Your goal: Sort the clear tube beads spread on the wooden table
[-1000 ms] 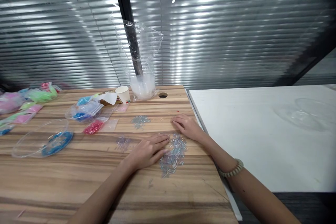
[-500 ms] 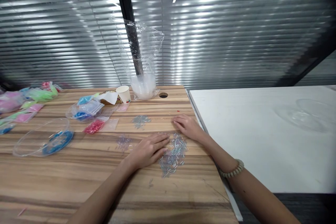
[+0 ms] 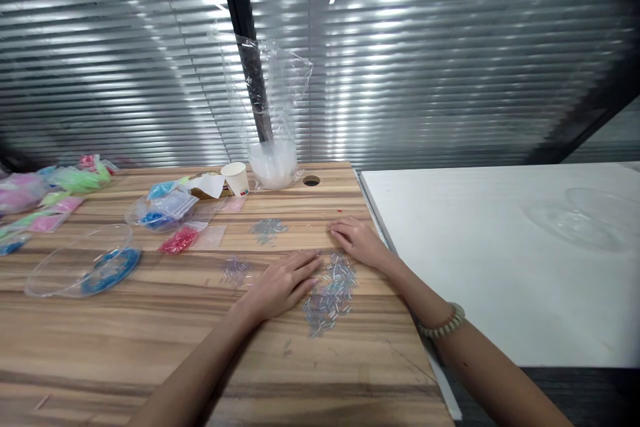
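Note:
A loose pile of clear tube beads [image 3: 330,295] lies on the wooden table [image 3: 150,347]. My left hand [image 3: 283,283] rests flat at the pile's left edge, fingers stretched out and touching the beads. My right hand [image 3: 357,240] lies palm down just beyond the pile, fingers extended toward the left, holding nothing. A beaded bracelet [image 3: 443,323] circles my right wrist. Two smaller bead heaps sit farther off: one [image 3: 267,229] behind the hands, another [image 3: 236,271] to the left.
A clear bowl with blue beads [image 3: 83,267], a red bead bag [image 3: 177,241], more coloured bags [image 3: 163,207], a paper cup [image 3: 235,179] and a tall plastic bag [image 3: 270,113] stand at the back and left. A white table [image 3: 490,247] adjoins on the right.
My left hand has shifted slightly forward along the pile's left edge. The right hand has barely moved.

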Demonstrator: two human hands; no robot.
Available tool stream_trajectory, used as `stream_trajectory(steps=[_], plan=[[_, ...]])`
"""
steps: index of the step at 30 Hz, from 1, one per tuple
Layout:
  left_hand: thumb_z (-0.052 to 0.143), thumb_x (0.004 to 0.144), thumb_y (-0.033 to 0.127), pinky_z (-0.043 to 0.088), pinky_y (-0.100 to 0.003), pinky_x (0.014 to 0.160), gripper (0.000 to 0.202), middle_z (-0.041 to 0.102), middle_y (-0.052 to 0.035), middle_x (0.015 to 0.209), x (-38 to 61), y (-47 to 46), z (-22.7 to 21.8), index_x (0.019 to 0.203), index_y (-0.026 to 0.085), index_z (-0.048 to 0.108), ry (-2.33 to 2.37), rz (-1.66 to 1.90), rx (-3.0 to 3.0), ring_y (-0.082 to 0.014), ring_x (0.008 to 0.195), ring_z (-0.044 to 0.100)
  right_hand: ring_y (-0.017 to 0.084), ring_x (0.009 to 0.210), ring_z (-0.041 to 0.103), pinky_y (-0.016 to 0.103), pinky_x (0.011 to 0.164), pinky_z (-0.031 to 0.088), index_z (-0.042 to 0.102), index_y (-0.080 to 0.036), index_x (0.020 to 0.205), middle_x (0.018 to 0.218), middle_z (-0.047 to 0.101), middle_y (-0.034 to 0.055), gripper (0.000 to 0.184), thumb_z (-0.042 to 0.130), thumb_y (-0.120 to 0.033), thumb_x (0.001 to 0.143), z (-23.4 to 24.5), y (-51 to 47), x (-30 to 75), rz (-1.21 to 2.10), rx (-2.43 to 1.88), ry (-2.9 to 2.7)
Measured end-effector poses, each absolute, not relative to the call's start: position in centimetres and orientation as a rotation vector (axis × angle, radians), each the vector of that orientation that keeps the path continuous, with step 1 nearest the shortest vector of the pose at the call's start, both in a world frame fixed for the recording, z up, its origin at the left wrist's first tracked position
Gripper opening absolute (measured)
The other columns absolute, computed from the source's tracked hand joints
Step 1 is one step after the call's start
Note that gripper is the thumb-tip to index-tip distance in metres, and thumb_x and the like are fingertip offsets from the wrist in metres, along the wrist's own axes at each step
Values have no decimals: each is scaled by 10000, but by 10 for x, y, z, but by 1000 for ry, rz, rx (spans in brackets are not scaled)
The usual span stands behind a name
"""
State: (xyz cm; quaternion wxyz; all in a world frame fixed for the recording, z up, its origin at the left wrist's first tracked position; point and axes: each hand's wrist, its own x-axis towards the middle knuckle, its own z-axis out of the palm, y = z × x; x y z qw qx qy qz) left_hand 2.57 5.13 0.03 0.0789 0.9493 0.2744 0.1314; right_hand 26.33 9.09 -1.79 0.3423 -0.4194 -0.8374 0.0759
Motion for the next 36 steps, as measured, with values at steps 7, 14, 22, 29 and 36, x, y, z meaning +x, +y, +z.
stream_trajectory(steps=[7,14,22,29,36], plan=[[359,958,299,388,-402,1038,383,470,-107,1348,25,53,-1,1303,169,465,815,399,2837,-224,1238,446,205,961,585,375,862,481,658,-175,952,1004,665,74,217,449,-154,899,-19,91,264,203,-1095,-2183],[359,958,282,387,-379,1039,379,482,-102,1337,25,53,-1,1297,152,470,805,389,2876,-210,1228,454,206,975,583,383,873,479,652,-175,954,1007,664,71,211,449,-159,901,-20,92,264,209,-1099,-2180],[357,958,275,392,-389,1033,367,490,-96,1332,25,53,-3,1286,164,478,790,416,2869,-210,1226,456,208,967,587,390,877,480,644,-174,967,1010,662,72,204,451,-162,902,-19,92,263,213,-1092,-2175],[366,954,263,393,-387,1030,353,497,-92,1322,25,53,-3,1272,173,490,783,429,2860,-208,1221,459,209,965,590,391,881,480,643,-173,976,1011,661,74,199,459,-168,901,-19,91,263,220,-1099,-2170],[374,952,260,390,-379,1032,353,497,-90,1321,25,54,-4,1273,169,489,779,426,2879,-204,1224,453,210,972,591,408,903,472,645,-176,975,1017,663,75,205,454,-171,901,-21,93,263,209,-1080,-2171]])
